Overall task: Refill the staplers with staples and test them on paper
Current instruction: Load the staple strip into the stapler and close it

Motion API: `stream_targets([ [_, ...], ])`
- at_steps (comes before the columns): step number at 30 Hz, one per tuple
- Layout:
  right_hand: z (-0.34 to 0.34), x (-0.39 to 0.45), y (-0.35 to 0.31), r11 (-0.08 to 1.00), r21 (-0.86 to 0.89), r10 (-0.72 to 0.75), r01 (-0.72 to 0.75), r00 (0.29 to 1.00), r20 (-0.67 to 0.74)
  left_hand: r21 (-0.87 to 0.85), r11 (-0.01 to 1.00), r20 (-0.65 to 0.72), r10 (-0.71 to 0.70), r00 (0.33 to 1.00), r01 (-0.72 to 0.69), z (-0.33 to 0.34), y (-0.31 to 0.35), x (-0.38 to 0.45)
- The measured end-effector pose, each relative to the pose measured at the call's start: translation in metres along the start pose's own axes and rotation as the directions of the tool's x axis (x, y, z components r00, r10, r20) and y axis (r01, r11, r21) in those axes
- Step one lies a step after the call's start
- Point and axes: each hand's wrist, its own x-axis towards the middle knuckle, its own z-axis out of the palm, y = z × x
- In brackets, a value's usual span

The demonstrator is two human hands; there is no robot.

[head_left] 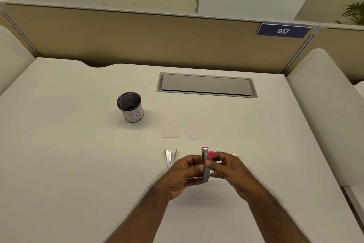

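Observation:
A pink stapler [205, 161], swung open so its metal staple channel shows, is held above the white desk [78, 154] near the front. My left hand [186, 174] grips it from the left. My right hand [227, 170] pinches it from the right, thumb on the metal channel. A second stapler [170, 156], silvery and also open, lies on the desk just left of my left hand. Two small white paper slips [171, 127] [194, 129] lie side by side behind the staplers. A small white box [235, 154] peeks out behind my right hand.
A black mesh pen cup [130, 107] with a white wrap stands at the left middle. A grey cable hatch [206, 85] is set into the desk at the back. A beige partition with a "017" sign [283, 30] closes the far side.

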Motion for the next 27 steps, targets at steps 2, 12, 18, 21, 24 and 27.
stream_targets([
  [2, 0.000, 0.002, 0.003, 1.000, -0.030, 0.005, -0.006, 0.999, -0.042, 0.039, 0.999, -0.029, 0.009, 1.000, -0.008, 0.000, 0.000, 0.001],
  [12, 0.006, 0.004, 0.006, 0.977, -0.213, -0.014, -0.028, 0.981, -0.192, 0.035, 0.999, -0.076, 0.028, 0.997, -0.026, 0.007, -0.005, 0.003],
  [18, 0.008, 0.003, 0.006, 0.971, -0.234, -0.002, -0.051, 0.975, -0.221, 0.048, 0.999, -0.068, 0.005, 0.998, -0.002, 0.009, -0.006, 0.003],
  [21, 0.009, 0.004, 0.008, 0.968, -0.244, -0.002, -0.058, 0.971, -0.240, 0.048, 0.999, -0.063, -0.004, 0.998, 0.007, 0.009, -0.006, 0.002],
  [24, 0.009, 0.007, 0.011, 0.964, -0.260, -0.006, -0.061, 0.968, -0.252, 0.046, 0.999, -0.061, -0.007, 0.998, 0.010, 0.008, -0.005, 0.002],
  [27, 0.012, 0.011, 0.014, 0.948, -0.310, -0.022, -0.068, 0.960, -0.280, 0.054, 0.998, -0.074, -0.015, 0.997, 0.019, 0.010, -0.005, 0.002],
])
